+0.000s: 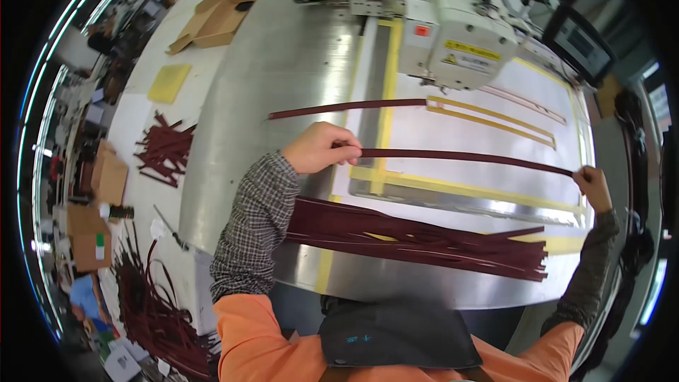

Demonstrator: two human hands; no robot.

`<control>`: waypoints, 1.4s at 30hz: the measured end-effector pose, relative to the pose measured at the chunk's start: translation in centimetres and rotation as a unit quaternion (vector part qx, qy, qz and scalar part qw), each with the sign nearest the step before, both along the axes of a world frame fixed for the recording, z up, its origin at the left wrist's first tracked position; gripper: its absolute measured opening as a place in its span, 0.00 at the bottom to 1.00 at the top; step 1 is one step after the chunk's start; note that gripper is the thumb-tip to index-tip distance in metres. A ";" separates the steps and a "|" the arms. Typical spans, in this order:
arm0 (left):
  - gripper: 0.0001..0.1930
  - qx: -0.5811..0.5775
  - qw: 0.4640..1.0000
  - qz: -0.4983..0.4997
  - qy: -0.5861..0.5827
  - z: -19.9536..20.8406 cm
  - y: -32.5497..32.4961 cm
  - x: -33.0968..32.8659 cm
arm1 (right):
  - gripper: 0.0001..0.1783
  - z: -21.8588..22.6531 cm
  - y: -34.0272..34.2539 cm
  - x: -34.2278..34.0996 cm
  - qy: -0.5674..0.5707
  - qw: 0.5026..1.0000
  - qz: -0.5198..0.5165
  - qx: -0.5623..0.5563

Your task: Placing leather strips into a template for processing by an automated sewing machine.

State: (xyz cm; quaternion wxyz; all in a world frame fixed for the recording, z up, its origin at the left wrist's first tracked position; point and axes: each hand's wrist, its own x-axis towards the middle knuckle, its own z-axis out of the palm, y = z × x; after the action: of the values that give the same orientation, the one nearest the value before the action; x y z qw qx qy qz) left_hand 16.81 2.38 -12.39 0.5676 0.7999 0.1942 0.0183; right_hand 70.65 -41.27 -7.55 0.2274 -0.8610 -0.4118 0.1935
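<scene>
A long, narrow dark maroon strap (460, 157) is stretched level between my two hands, above the metal machine bed. My left hand (324, 148) pinches its left end, and my right hand (593, 187) pinches the right end. Just beyond it, a second maroon strap (346, 106) lies with its right end against a yellow slotted frame (495, 122) on the white work area. Nearer to me, a thick bundle of maroon straps (417, 240) is spread sideways, its left part hidden behind my left forearm.
A sewing machine head (463, 28) stands over the far side. A screen (580, 46) is at the far right. On the left are an open cardboard box (216, 21), a yellow pad (170, 83), a pile of short maroon pieces (166, 148) and a heap of straps (159, 311) lower down.
</scene>
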 end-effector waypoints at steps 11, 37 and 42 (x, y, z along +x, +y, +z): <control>0.11 -0.034 0.995 0.033 0.082 -0.8 -3.1 6.6 | 0.15 -4.1 10.6 -8.2 -0.238 0.967 -0.052 0.074; 0.14 0.056 0.969 0.153 -0.187 -5.4 -7.9 10.7 | 0.13 -9.8 21.6 -25.6 -0.070 0.931 0.195 0.301; 0.13 -0.035 0.975 0.155 -0.158 -5.5 -6.9 10.3 | 0.08 -9.1 21.5 -25.5 0.000 0.947 0.166 0.274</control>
State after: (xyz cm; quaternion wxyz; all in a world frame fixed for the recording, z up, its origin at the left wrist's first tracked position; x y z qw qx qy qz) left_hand 27.14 -4.56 -17.91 0.6089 0.7266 0.2245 0.2256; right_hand 45.12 -19.75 -16.63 0.4195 -0.6847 -0.5862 0.1080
